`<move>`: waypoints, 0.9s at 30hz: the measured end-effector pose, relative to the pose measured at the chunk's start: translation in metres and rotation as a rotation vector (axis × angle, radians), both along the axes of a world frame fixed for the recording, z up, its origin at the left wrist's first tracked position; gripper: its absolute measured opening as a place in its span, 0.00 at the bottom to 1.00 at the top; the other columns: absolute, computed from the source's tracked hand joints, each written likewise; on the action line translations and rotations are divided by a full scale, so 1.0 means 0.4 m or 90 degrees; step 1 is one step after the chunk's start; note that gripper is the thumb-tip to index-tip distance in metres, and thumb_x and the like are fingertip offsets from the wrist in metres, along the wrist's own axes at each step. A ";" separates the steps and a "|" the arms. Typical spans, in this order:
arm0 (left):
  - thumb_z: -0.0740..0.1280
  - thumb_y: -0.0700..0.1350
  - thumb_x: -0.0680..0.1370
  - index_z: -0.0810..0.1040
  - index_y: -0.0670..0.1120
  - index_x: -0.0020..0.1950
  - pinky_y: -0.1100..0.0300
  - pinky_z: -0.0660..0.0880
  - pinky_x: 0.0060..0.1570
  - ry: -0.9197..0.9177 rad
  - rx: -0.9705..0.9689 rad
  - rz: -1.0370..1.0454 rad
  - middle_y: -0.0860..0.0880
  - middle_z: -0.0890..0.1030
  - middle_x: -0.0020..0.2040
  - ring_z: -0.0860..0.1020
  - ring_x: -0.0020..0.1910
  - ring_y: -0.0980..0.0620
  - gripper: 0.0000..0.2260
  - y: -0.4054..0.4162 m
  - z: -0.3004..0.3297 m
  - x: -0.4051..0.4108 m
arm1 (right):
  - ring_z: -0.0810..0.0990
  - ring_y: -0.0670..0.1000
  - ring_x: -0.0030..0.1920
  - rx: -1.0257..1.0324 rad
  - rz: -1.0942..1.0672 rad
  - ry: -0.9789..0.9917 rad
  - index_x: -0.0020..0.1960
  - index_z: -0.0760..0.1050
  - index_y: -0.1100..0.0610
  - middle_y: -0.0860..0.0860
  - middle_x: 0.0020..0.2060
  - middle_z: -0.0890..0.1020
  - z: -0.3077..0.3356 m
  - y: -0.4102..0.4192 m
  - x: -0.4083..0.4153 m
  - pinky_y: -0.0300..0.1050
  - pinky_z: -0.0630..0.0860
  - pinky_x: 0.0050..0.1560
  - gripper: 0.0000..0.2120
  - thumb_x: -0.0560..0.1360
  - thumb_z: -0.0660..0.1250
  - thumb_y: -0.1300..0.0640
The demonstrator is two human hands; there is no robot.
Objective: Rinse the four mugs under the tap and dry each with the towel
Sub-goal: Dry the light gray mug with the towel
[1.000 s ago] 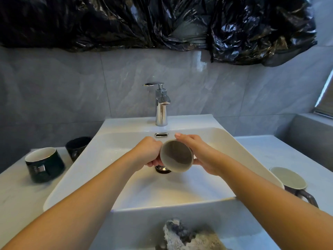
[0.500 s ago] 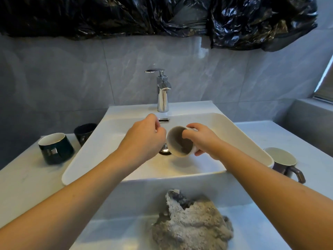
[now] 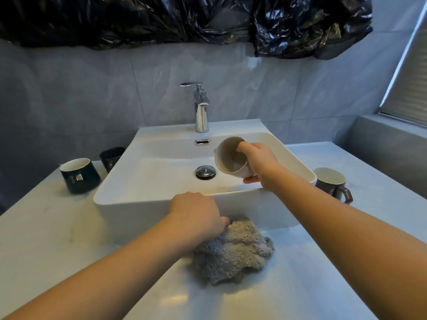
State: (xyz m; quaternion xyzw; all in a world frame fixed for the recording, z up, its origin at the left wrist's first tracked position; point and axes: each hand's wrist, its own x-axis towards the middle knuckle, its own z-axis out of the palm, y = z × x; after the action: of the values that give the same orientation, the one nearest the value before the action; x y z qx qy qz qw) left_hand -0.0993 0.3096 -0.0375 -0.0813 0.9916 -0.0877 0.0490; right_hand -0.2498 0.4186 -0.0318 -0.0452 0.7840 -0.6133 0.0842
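The left hand has let go of the mug and dropped onto the towel before the sink, fingers curling into it — the right hand alone grips the mug, tipped over the sink — so drying likely comes next.

White counter carries basin, grey towel, three mugs.

Layout: basin centred on countertop, tap behind.
Two mugs left of basin, one mug right, towel in front.
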 end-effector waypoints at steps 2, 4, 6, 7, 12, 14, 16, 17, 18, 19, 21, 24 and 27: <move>0.64 0.60 0.78 0.78 0.49 0.56 0.58 0.68 0.44 0.041 0.064 0.022 0.47 0.81 0.56 0.78 0.55 0.45 0.16 -0.003 -0.018 -0.004 | 0.76 0.58 0.52 -0.033 -0.012 -0.025 0.59 0.73 0.51 0.50 0.50 0.76 0.014 0.004 0.013 0.60 0.83 0.49 0.14 0.75 0.64 0.47; 0.67 0.52 0.77 0.74 0.49 0.48 0.58 0.69 0.41 0.087 0.136 0.039 0.47 0.81 0.50 0.79 0.50 0.44 0.08 -0.005 -0.032 0.000 | 0.76 0.59 0.52 -0.070 -0.017 -0.050 0.60 0.72 0.51 0.50 0.49 0.75 0.029 0.006 0.028 0.60 0.83 0.49 0.16 0.75 0.64 0.47; 0.67 0.48 0.76 0.74 0.47 0.41 0.57 0.70 0.37 0.118 0.241 0.045 0.48 0.79 0.42 0.79 0.45 0.45 0.07 -0.012 -0.043 0.004 | 0.75 0.59 0.52 -0.088 -0.017 -0.062 0.61 0.72 0.52 0.51 0.50 0.74 0.039 0.005 0.043 0.60 0.83 0.48 0.16 0.75 0.64 0.48; 0.67 0.48 0.76 0.73 0.47 0.40 0.57 0.69 0.36 0.132 0.305 0.034 0.49 0.78 0.40 0.78 0.43 0.46 0.07 -0.016 -0.045 0.005 | 0.75 0.59 0.52 -0.092 -0.017 -0.066 0.61 0.71 0.52 0.51 0.51 0.74 0.043 0.005 0.048 0.60 0.83 0.48 0.17 0.75 0.65 0.48; 0.70 0.46 0.78 0.73 0.51 0.45 0.60 0.69 0.39 0.300 0.525 -0.066 0.56 0.76 0.40 0.74 0.40 0.52 0.06 -0.049 -0.003 0.020 | 0.75 0.60 0.53 -0.128 -0.025 -0.083 0.61 0.70 0.52 0.52 0.49 0.73 0.069 0.006 0.065 0.62 0.83 0.49 0.17 0.75 0.65 0.48; 0.70 0.43 0.78 0.75 0.53 0.46 0.62 0.70 0.40 0.371 0.563 -0.110 0.57 0.78 0.40 0.75 0.39 0.55 0.06 -0.073 0.017 0.026 | 0.75 0.58 0.50 -0.156 -0.028 -0.088 0.60 0.69 0.52 0.52 0.49 0.73 0.086 0.005 0.068 0.62 0.82 0.50 0.15 0.76 0.65 0.48; 0.69 0.40 0.78 0.79 0.52 0.49 0.63 0.71 0.45 0.412 0.526 -0.162 0.58 0.80 0.43 0.76 0.42 0.58 0.07 -0.102 0.032 0.027 | 0.75 0.57 0.47 -0.180 -0.029 -0.091 0.61 0.69 0.52 0.52 0.49 0.73 0.105 0.001 0.070 0.62 0.82 0.50 0.16 0.76 0.64 0.48; 0.69 0.38 0.78 0.80 0.51 0.51 0.62 0.72 0.48 0.429 0.483 -0.193 0.57 0.80 0.45 0.76 0.44 0.58 0.08 -0.117 0.038 0.024 | 0.76 0.57 0.47 -0.189 -0.032 -0.094 0.62 0.70 0.51 0.52 0.50 0.74 0.114 -0.003 0.070 0.62 0.82 0.50 0.16 0.76 0.64 0.48; 0.68 0.37 0.77 0.81 0.49 0.53 0.59 0.73 0.50 0.452 0.428 -0.233 0.55 0.80 0.47 0.76 0.46 0.56 0.09 -0.133 0.045 0.020 | 0.76 0.57 0.47 -0.196 -0.032 -0.097 0.62 0.70 0.51 0.52 0.51 0.74 0.122 -0.007 0.071 0.62 0.82 0.49 0.16 0.76 0.64 0.48; 0.68 0.35 0.76 0.82 0.47 0.53 0.56 0.74 0.50 0.480 0.362 -0.276 0.53 0.80 0.48 0.76 0.48 0.53 0.10 -0.148 0.055 0.016 | 0.77 0.58 0.48 -0.201 -0.032 -0.099 0.62 0.70 0.51 0.53 0.53 0.74 0.128 -0.012 0.071 0.62 0.82 0.49 0.16 0.76 0.64 0.48; 0.70 0.34 0.73 0.83 0.45 0.52 0.52 0.74 0.45 0.538 0.196 -0.357 0.48 0.78 0.48 0.75 0.45 0.47 0.11 -0.179 0.078 0.006 | 0.77 0.60 0.52 -0.209 -0.029 -0.102 0.62 0.70 0.50 0.54 0.56 0.74 0.139 -0.023 0.068 0.63 0.83 0.48 0.16 0.77 0.64 0.48; 0.70 0.34 0.72 0.83 0.43 0.50 0.51 0.69 0.33 0.600 -0.066 -0.433 0.45 0.73 0.40 0.70 0.35 0.44 0.09 -0.223 0.113 -0.006 | 0.78 0.62 0.53 -0.224 -0.026 -0.113 0.61 0.70 0.51 0.56 0.57 0.75 0.148 -0.046 0.055 0.63 0.83 0.47 0.15 0.77 0.65 0.48; 0.61 0.37 0.74 0.81 0.44 0.47 0.56 0.61 0.27 0.618 -0.100 -0.357 0.47 0.70 0.34 0.68 0.29 0.45 0.09 -0.253 0.136 -0.026 | 0.77 0.63 0.55 -0.264 -0.016 -0.128 0.58 0.71 0.50 0.56 0.57 0.75 0.152 -0.076 0.034 0.60 0.83 0.42 0.13 0.76 0.65 0.48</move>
State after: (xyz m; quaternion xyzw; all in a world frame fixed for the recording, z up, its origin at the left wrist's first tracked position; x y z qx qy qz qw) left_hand -0.1095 0.2083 0.0169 0.1511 0.8744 -0.1238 -0.4441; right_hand -0.2363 0.3884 0.0290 0.0094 0.6294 -0.7636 0.1436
